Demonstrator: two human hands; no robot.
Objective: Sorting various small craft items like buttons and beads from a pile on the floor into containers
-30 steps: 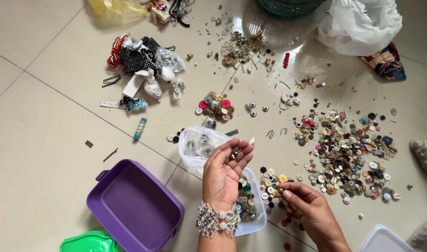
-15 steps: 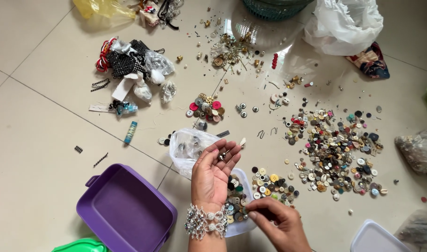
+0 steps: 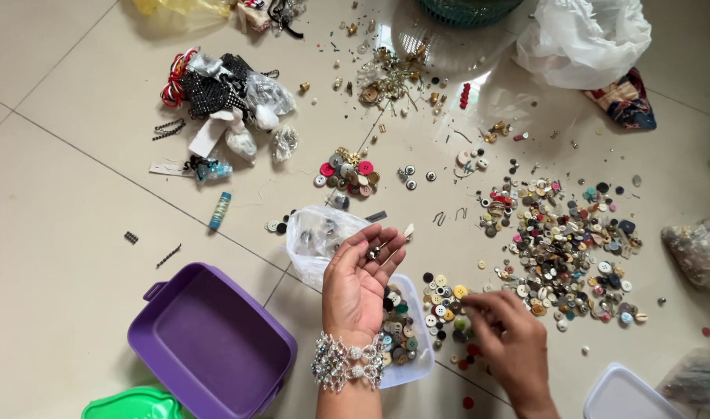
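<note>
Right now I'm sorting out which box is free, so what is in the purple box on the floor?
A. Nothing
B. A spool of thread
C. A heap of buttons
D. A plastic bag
A: the purple box shows only its bare inside, while the buttons lie in the clear tub beside the left hand.

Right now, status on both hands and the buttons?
Left hand palm up, open, small metal pieces on fingers. Right hand picking at small button pile. Clear tub of buttons below left hand; nothing blocking.
</note>
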